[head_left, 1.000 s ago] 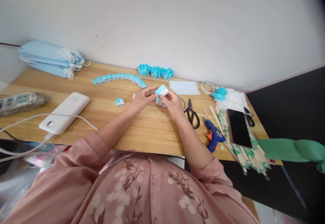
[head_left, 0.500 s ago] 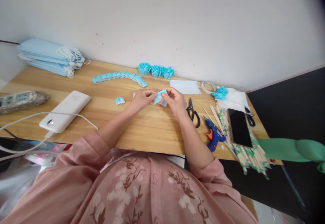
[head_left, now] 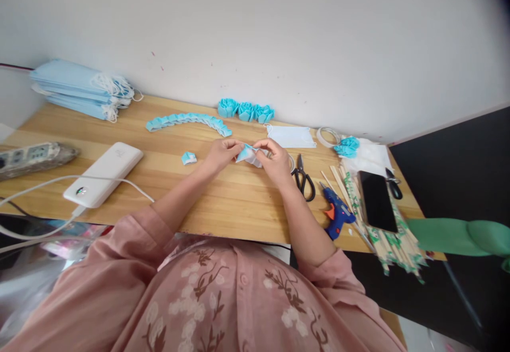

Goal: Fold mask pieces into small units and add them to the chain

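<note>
Between my two hands, above the middle of the table, is a small blue-and-white piece of mask fabric (head_left: 247,155). My left hand (head_left: 223,154) pinches its left edge with thumb and finger. The upper right part is gripped by my right hand (head_left: 275,160), whose fingers hide some of it. A small folded blue piece (head_left: 188,158) lies left of my left hand. Behind it curves a row of folded blue pieces (head_left: 187,120). Three blue fabric flowers (head_left: 246,110) stand by the wall, and a flat face mask (head_left: 292,136) lies beyond my right hand.
Black-handled scissors (head_left: 303,179) and a blue glue gun (head_left: 338,211) lie right of my right arm. Further right, a phone (head_left: 376,200) rests on wrapped chopsticks (head_left: 392,245). On the left are a white power bank (head_left: 103,174), a power strip (head_left: 35,158) and stacked masks (head_left: 79,89).
The fabric piece has tilted and bunched up between my fingers, with its blue upper edge now folded lower. Both hands stay in nearly the same place.
</note>
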`<state>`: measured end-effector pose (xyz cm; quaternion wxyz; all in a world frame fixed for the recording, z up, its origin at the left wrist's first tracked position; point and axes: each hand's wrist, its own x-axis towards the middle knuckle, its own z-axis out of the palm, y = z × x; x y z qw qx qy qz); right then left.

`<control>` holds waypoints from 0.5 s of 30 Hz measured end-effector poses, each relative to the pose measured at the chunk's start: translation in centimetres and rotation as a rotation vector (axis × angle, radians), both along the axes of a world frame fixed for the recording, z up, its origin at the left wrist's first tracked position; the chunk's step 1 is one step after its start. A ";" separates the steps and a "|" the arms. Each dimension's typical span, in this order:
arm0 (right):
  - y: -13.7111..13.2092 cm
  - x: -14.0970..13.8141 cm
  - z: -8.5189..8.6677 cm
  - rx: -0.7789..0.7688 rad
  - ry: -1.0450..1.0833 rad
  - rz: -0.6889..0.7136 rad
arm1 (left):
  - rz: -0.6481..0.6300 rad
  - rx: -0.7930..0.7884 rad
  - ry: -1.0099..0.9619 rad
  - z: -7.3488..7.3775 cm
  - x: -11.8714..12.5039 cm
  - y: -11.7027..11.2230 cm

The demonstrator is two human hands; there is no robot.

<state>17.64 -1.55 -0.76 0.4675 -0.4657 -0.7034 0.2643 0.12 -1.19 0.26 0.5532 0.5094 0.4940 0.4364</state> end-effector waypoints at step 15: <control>0.0 0.1 -0.2 0.006 -0.130 -0.007 | -0.028 0.002 -0.052 0.1 -0.2 -0.1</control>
